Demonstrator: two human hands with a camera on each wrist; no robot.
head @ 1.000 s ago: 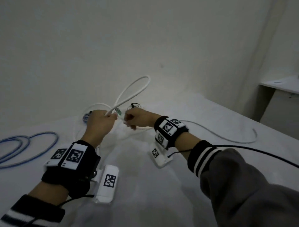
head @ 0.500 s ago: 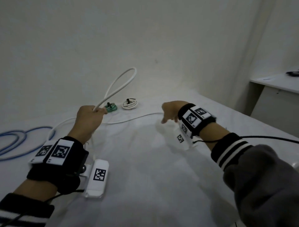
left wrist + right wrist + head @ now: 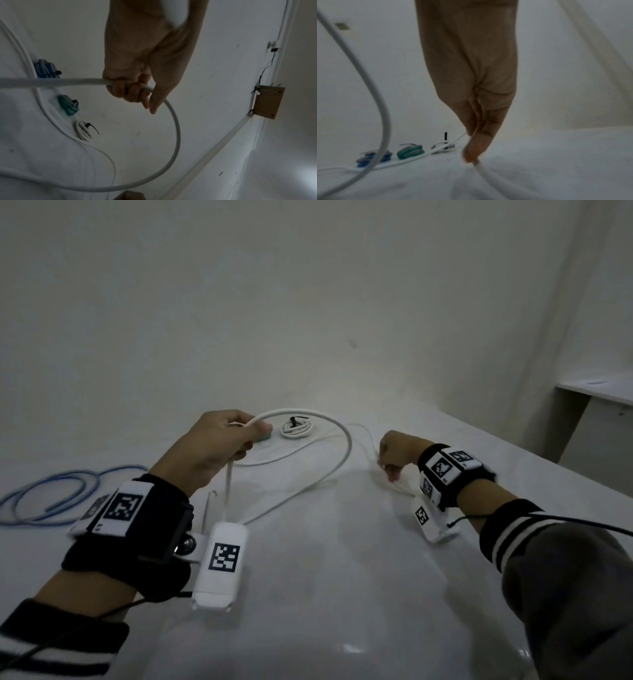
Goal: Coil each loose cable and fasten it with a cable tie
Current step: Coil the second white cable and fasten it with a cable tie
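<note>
My left hand [image 3: 245,438] grips a thick white cable [image 3: 347,453] in a fist, held above the white table [image 3: 342,594]. One wide loop of it arcs right and falls back toward my wrist. The left wrist view shows my fingers [image 3: 128,93] curled round the cable [image 3: 177,135]. My right hand [image 3: 387,469] is down at the table surface further right. There the thumb and a finger [image 3: 471,151] pinch a thinner stretch of white cable [image 3: 489,174].
Three small tied bundles lie in a row at the back: blue [image 3: 46,69], teal [image 3: 68,106] and white [image 3: 296,428], each with a black tie. A loose blue cable [image 3: 51,494] sprawls at far left. A desk [image 3: 596,392] stands at right.
My hands have moved apart. The right hand went right and down to the table and now pinches the cable. The loop in my left hand has tipped from upright over to the right.
</note>
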